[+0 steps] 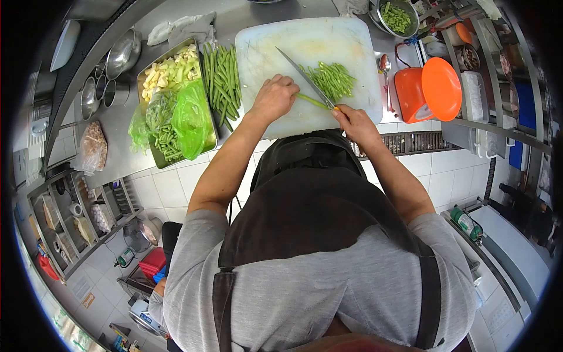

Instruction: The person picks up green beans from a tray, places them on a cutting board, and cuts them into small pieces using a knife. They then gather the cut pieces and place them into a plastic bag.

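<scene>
Can't see much of the grip [336, 108] on the knife [305, 75], tucked in the right hand [358, 125]. Can't see one end of the long bean [312, 101], covered by the left hand [275, 97]. Can't see all of the top bowl [265, 1], cut off by the edge. Can't tell what fills the clear bag [94, 144], too small, or the left shelf [88, 220], too blurry.

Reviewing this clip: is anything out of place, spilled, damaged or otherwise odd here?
Nothing major stands out. Minor points: thin green plastic bag sags over the left rim of the rectangular metal tray, and the large white cutting board has faint brownish marks, probably wear. I see no obvious spill.
</scene>
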The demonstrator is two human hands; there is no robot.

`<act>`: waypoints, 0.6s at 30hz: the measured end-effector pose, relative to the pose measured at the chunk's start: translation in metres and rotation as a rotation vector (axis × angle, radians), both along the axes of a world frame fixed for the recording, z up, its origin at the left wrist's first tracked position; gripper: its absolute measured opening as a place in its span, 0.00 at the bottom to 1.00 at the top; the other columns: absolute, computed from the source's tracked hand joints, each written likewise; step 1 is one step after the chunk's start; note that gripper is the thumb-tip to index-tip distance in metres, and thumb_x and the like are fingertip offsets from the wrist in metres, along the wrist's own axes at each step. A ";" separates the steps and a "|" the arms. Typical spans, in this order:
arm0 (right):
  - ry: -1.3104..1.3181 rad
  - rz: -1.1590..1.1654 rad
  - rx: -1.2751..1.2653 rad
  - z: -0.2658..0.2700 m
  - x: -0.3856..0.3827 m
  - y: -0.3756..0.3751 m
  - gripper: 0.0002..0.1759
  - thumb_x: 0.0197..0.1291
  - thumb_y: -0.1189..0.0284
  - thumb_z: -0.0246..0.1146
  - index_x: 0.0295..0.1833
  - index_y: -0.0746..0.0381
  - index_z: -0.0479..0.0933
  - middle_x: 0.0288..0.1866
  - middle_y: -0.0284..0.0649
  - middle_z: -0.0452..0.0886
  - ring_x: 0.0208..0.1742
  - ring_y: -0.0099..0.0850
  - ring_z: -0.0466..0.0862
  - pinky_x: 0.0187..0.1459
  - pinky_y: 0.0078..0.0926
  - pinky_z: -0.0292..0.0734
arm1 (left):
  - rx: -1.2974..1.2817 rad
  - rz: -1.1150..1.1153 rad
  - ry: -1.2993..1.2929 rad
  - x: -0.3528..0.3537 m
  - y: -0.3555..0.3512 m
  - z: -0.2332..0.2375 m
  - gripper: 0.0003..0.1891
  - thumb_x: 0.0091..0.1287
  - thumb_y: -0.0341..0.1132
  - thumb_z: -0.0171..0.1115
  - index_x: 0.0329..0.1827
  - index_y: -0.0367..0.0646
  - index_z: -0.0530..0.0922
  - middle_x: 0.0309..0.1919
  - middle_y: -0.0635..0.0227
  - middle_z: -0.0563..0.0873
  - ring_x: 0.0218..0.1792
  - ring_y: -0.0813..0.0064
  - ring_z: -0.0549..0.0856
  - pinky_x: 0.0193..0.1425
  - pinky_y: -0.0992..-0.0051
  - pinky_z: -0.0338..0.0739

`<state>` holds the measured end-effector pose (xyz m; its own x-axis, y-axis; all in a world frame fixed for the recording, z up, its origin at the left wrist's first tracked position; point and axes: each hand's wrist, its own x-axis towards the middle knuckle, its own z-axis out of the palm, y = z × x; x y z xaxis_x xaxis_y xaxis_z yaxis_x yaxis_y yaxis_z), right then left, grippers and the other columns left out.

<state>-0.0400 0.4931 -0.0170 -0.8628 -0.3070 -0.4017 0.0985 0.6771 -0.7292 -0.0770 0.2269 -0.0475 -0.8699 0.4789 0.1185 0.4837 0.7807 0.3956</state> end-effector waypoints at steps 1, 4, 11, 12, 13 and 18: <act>0.025 0.000 -0.013 -0.002 0.002 0.000 0.22 0.75 0.55 0.55 0.53 0.63 0.80 0.36 0.59 0.83 0.43 0.58 0.83 0.46 0.50 0.76 | -0.034 0.048 0.070 0.000 0.004 -0.002 0.08 0.60 0.30 0.67 0.42 0.45 0.86 0.38 0.66 0.85 0.48 0.62 0.82 0.52 0.63 0.78; 0.034 0.030 0.005 0.000 0.005 0.006 0.22 0.75 0.55 0.55 0.53 0.63 0.80 0.36 0.58 0.84 0.43 0.58 0.83 0.46 0.49 0.76 | 0.030 0.113 0.101 0.008 0.017 -0.003 0.06 0.59 0.29 0.66 0.39 0.44 0.87 0.38 0.65 0.85 0.47 0.62 0.82 0.52 0.63 0.78; -0.021 0.049 0.079 0.032 0.014 0.018 0.20 0.75 0.55 0.55 0.54 0.60 0.80 0.35 0.55 0.85 0.42 0.56 0.84 0.45 0.48 0.77 | 0.114 0.157 0.092 0.012 0.029 -0.019 0.04 0.56 0.25 0.66 0.33 0.42 0.86 0.36 0.63 0.86 0.42 0.58 0.82 0.50 0.63 0.79; -0.072 0.054 0.118 0.041 0.016 0.019 0.20 0.75 0.55 0.55 0.55 0.59 0.80 0.36 0.55 0.85 0.42 0.56 0.84 0.45 0.48 0.77 | 0.126 0.172 0.122 0.015 0.030 -0.018 0.03 0.56 0.25 0.66 0.33 0.42 0.86 0.35 0.62 0.85 0.41 0.58 0.82 0.49 0.63 0.79; -0.121 0.061 0.157 0.046 0.017 0.020 0.20 0.75 0.55 0.55 0.55 0.59 0.80 0.36 0.54 0.85 0.42 0.55 0.84 0.45 0.48 0.77 | 0.138 0.189 0.153 0.017 0.032 -0.018 0.03 0.56 0.25 0.66 0.32 0.42 0.85 0.34 0.62 0.85 0.40 0.58 0.82 0.48 0.62 0.79; -0.041 0.163 0.165 0.034 0.023 0.038 0.20 0.74 0.55 0.56 0.55 0.59 0.80 0.36 0.55 0.85 0.43 0.56 0.84 0.45 0.49 0.77 | 0.096 0.261 0.127 0.022 0.037 -0.014 0.03 0.56 0.25 0.65 0.32 0.42 0.84 0.32 0.61 0.83 0.38 0.57 0.81 0.47 0.61 0.78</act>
